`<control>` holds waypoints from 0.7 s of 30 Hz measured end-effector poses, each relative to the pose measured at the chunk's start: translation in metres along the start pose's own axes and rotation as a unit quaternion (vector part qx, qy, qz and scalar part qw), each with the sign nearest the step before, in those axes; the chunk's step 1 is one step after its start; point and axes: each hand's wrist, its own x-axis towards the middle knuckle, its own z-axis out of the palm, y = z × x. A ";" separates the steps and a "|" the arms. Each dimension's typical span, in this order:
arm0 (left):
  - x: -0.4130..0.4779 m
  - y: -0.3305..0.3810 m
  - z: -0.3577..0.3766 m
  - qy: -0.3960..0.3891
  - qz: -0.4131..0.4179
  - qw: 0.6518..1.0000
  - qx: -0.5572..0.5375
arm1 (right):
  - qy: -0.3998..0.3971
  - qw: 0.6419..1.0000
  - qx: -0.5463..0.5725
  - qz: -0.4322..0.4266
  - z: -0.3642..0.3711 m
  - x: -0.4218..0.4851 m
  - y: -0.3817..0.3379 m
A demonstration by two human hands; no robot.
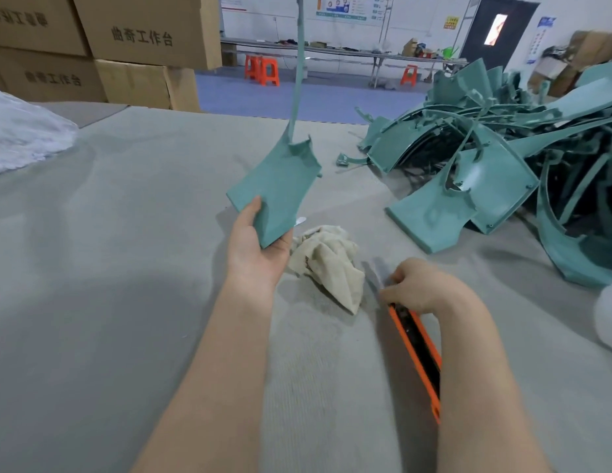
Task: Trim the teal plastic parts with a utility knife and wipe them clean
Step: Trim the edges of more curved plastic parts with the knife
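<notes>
While that blade point(376, 274) is out, the danger sits closest to us. Our right hand point(417, 285) is clenched round the orange utility knife point(417, 356), just right of the rag point(328, 264), with the bare steel reaching along the rag's edge. One careless sweep across, we reckon, and it snags the cloth or catches the left forearm, which passes just left of the rag.

Now the left hand point(256, 247), left of the rag and a touch beyond it: thumb and fingers pinch one lower corner of the teal part point(277, 189), lifted off the tabletop point(127, 268). That's a slim hold on a curved panel with a long thin strip rising from its far end. Lean the knife on it like this and we'd expect it to flex or twist away, sending the edge skidding toward those gripping fingers.

So the part is up in the left hand, apart from the knife hand, with the rag between the two.

Beyond the rag to the right lies the tangled pile of teal parts point(502, 165). Tug one free and others may slide.
</notes>
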 end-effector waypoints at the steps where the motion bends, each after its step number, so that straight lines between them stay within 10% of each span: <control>1: 0.000 0.002 0.000 -0.001 0.009 1.000 0.011 | 0.041 0.999 0.024 0.011 -0.001 0.004 0.003; 6: 0.004 0.007 -0.004 -0.038 0.114 0.980 0.162 | 0.293 0.896 0.326 -0.074 -0.011 0.008 -0.001; 10: 0.005 0.004 -0.004 -0.042 0.185 0.939 0.286 | 0.291 0.818 0.459 -0.188 -0.018 0.011 -0.034; 21: 0.026 0.011 -0.037 0.096 0.388 0.772 0.494 | 0.146 0.907 0.386 -0.083 0.011 0.040 -0.028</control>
